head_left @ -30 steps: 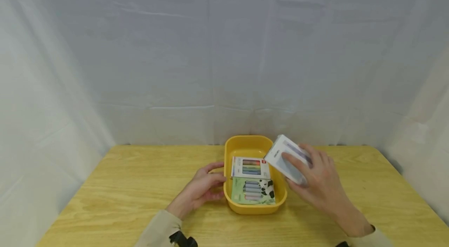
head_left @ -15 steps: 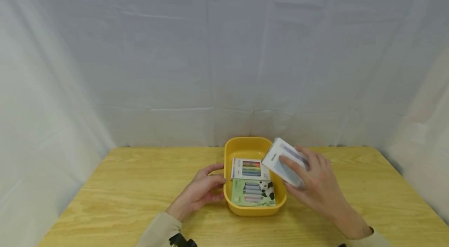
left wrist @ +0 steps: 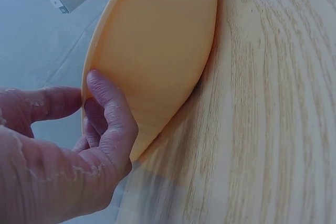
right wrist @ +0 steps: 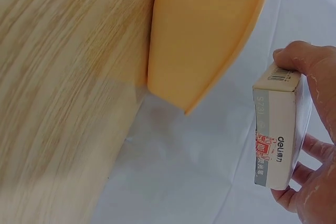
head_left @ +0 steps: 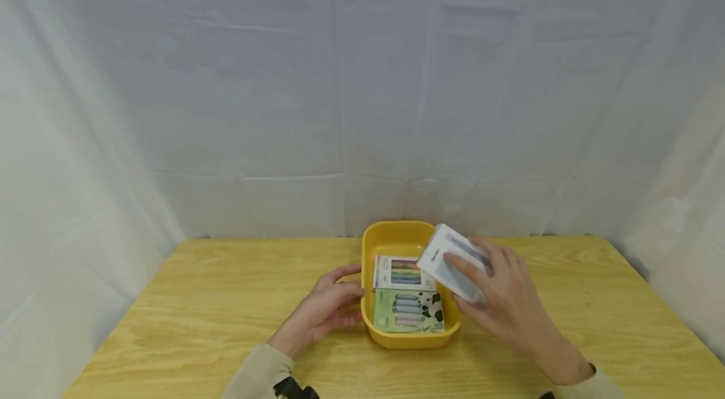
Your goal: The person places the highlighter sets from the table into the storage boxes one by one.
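A yellow plastic bin (head_left: 401, 232) stands on the table, with two flat boxes lying inside. One is a white box (head_left: 382, 272) with a window showing coloured sticks; nearer sits a green box (head_left: 382, 317) with a panda picture. My left hand (head_left: 324, 305) touches the bin's left side from outside, its fingertips at the rim and outer wall (left wrist: 152, 40). My right hand (head_left: 506, 301) grips a white-and-grey highlighter box (right wrist: 281, 135) marked "deli", thumb on one side and fingers on the other. That box is tilted above the bin's right rim, partly covering the white box.
The wooden table (head_left: 238, 298) extends to both sides of the bin. A pale sheet (head_left: 272, 103) hangs right behind the table's back edge, with more sheeting at the left and right.
My right hand has moved slightly left with the highlighter box, bringing it further over the bin. The left hand stays at the bin's left side.
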Tool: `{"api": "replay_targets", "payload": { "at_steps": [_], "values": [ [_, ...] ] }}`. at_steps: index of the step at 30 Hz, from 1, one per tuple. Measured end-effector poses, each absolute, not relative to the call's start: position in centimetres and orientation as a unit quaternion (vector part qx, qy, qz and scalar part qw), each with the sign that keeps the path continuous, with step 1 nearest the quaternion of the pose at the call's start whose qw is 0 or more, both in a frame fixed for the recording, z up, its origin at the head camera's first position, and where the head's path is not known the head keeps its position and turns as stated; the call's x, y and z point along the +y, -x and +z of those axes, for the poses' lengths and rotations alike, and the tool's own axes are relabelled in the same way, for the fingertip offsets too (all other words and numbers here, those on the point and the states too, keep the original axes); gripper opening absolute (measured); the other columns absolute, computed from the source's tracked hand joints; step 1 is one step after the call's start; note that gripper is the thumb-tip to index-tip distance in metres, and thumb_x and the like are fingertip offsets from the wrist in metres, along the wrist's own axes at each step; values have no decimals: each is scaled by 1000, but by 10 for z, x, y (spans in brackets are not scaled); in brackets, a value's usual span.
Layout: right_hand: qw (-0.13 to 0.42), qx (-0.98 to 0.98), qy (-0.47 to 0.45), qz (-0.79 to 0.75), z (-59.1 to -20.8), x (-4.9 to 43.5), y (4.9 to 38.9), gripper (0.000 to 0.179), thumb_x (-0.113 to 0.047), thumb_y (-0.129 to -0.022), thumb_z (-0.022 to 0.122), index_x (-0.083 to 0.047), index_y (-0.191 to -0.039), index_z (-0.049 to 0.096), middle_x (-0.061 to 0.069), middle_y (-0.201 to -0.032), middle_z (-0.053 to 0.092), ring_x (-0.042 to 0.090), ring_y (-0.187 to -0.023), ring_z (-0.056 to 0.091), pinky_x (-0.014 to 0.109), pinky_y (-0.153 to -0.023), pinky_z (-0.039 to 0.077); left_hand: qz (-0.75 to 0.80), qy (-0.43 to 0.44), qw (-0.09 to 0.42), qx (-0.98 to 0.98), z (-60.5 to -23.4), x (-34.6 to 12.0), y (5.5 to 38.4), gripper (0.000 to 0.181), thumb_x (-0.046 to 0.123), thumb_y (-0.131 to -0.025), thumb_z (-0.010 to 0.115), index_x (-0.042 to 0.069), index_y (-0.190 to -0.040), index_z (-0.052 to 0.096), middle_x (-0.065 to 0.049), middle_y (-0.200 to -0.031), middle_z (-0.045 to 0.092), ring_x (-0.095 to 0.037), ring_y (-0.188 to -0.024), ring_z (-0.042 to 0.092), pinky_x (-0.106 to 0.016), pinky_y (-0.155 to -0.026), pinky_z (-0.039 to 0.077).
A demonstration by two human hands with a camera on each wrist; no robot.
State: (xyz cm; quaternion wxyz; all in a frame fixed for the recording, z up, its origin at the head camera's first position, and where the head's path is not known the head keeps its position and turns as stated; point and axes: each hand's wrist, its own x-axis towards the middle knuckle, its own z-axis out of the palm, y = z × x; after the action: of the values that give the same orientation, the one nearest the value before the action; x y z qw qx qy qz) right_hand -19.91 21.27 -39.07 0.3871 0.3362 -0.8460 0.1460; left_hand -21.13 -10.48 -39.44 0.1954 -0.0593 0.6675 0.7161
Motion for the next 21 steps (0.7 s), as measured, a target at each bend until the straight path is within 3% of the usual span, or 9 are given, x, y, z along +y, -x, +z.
{"api": "replay_targets", "payload": {
  "at_steps": [3, 6, 21],
  "values": [
    [385, -845, -340, 146, -391, 212, 199, 58, -38, -82, 74, -23, -137, 63, 27, -134, 56, 42, -104, 58, 52, -78, 49, 716, 58, 196, 667, -394, -105, 212, 62, 9, -95, 60, 6, -153, 38, -20, -137, 61, -20, -103, 63, -29, -71, 56],
    [386, -845, -341, 148, -391, 210, 199, 65, -33, -75, 79, -23, -137, 63, 27, -134, 56, 42, -105, 58, 52, -78, 48, 716, 55, 197, 668, -395, -105, 212, 62, 8, -95, 60, 5, -153, 38, -21, -136, 61, -20, -103, 63, -29, -72, 56],
    [373, -847, -346, 150, -394, 202, 200, 67, -32, -73, 82, -25, -137, 62, 26, -135, 56, 41, -107, 58, 55, -81, 51, 720, 56, 192, 664, -397, -105, 210, 61, 7, -95, 60, 7, -152, 39, -17, -131, 64, -21, -103, 63, -30, -71, 56]
  ]
}}
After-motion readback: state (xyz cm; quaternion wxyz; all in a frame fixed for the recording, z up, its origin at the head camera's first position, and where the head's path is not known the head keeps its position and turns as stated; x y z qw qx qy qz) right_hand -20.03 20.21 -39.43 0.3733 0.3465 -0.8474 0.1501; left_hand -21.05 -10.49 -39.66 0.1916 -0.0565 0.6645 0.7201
